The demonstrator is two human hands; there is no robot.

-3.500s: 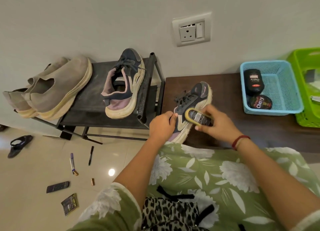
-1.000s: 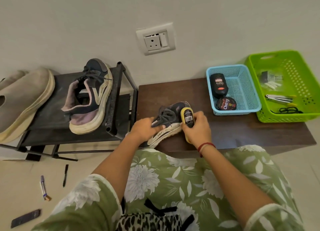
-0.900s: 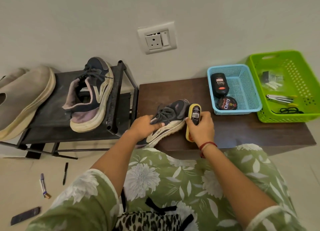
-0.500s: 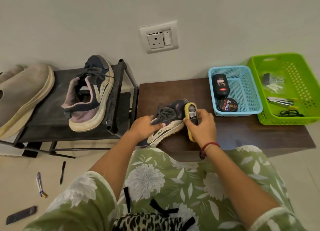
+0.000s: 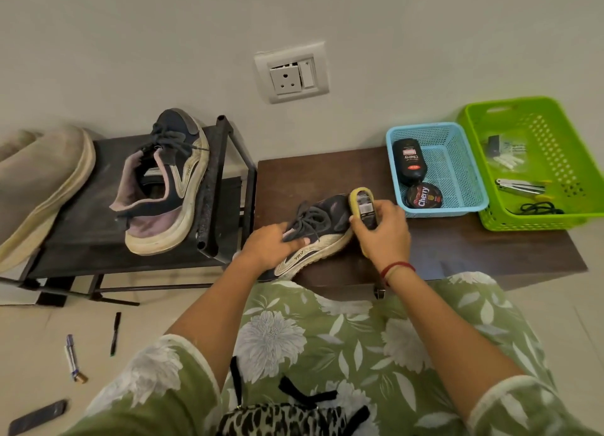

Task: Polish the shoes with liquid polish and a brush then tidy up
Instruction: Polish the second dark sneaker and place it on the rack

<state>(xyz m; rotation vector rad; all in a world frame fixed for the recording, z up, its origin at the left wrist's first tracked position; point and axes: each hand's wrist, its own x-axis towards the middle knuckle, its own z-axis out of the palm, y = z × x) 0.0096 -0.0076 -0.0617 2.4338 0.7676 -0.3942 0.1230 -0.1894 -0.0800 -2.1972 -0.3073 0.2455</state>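
I see left hand [image 5: 271,246] fingers curled over laces, gripping dark sneaker [image 5: 323,226] on wooden table [image 5: 457,249]. Right hand [image 5: 384,236] fingers wrapped round yellow-edged shoe brush [image 5: 362,203]. Brush touches sneaker toe, just beyond left fingertips. Liquid polish bottle [image 5: 408,164] and Cherry polish tin [image 5: 424,196] lie in blue basket [image 5: 441,211], beyond right fingers, apart from them. Second sneaker [image 5: 166,181] sits on black rack [image 5: 215,187], left of left fingers.

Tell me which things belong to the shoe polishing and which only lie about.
For the job: shoe on the table, held by the left hand; brush in the right hand; second shoe on the rack; polish bottle and polish tin in the blue basket.
Lying about: black pen, purple pen and dark flat thing on the floor; green basket with tools.
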